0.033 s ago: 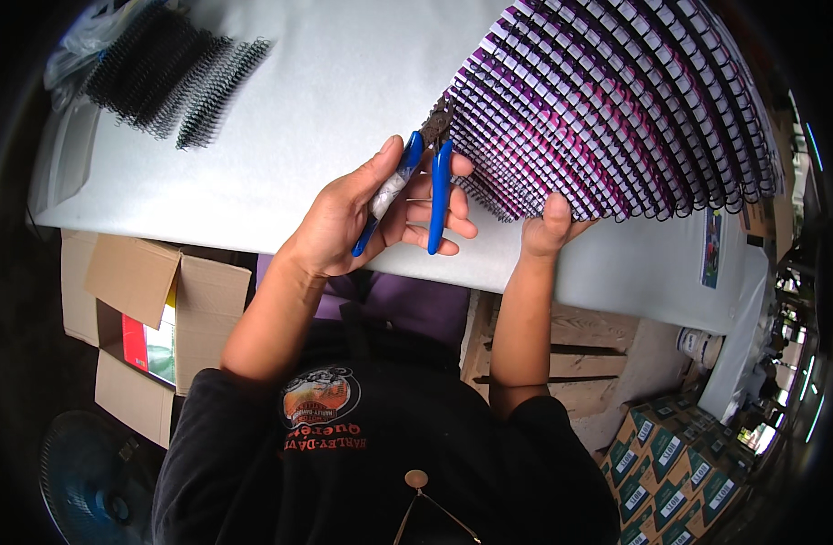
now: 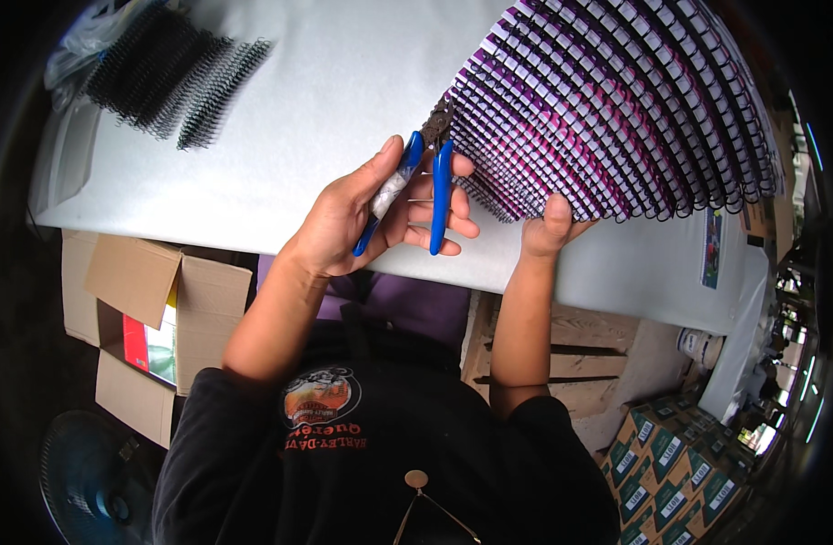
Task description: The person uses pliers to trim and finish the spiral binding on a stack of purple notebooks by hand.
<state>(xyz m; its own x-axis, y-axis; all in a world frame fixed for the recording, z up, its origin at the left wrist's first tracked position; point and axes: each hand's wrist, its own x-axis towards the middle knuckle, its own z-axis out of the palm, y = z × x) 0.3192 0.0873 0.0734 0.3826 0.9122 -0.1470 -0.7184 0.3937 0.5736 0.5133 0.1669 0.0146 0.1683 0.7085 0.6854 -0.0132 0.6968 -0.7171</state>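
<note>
My left hand point(image 2: 354, 211) holds a pair of cutting pliers point(image 2: 441, 195) with blue handles. Its handles are spread, and white wrapping covers part of one. The dark jaws meet the left edge of a fanned row of spiral-bound notebooks point(image 2: 584, 113), purple, pink and white with black coils. At the row's near edge, my right hand point(image 2: 550, 227) grips the notebooks, thumb on top; its other fingers are mostly hidden beneath. Loose black spiral coils point(image 2: 167, 73) lie in a pile at the far left of the white table point(image 2: 344, 82).
Below the table's left side stands an open cardboard box point(image 2: 135, 282) with red and green items inside. A fan point(image 2: 98, 481) is at lower left. Patterned cartons point(image 2: 675, 472) are stacked at lower right, near a white tub point(image 2: 699, 345). Clear plastic point(image 2: 76, 64) lies beside the coils.
</note>
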